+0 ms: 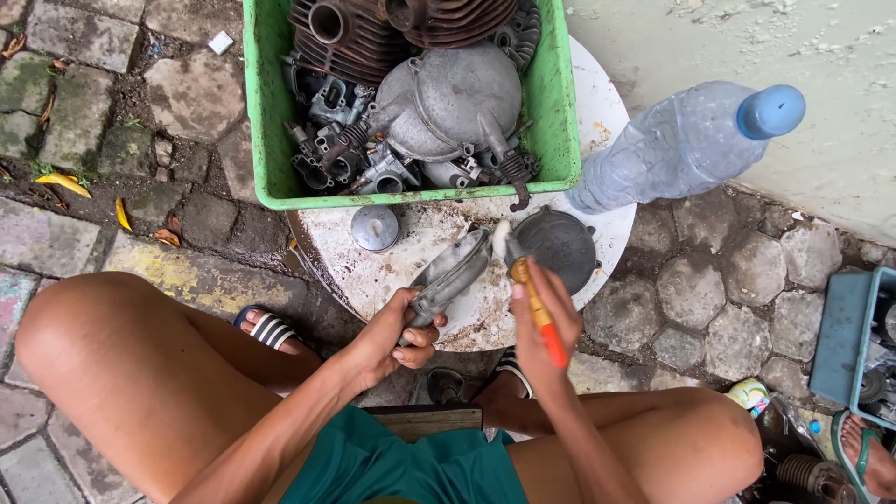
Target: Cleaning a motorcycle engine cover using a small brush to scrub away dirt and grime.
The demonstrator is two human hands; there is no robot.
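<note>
My left hand [392,336] grips a grey, elongated metal engine cover [450,275] by its near end, holding it tilted over a round white board [425,243]. My right hand [539,322] holds a paintbrush with an orange handle [541,313]. Its pale bristles [502,241] touch the far end of the cover. A dark round metal cover [560,245] lies on the board just right of the brush. A small round metal cap [374,227] sits on the board to the left.
A green plastic crate [264,140] full of grimy engine parts rests on the board's far side. A clear plastic bottle with a blue cap [681,145] stands at right. A blue tray [840,336] of parts sits far right beside another person's sandalled foot [868,457]. Stone paving surrounds everything.
</note>
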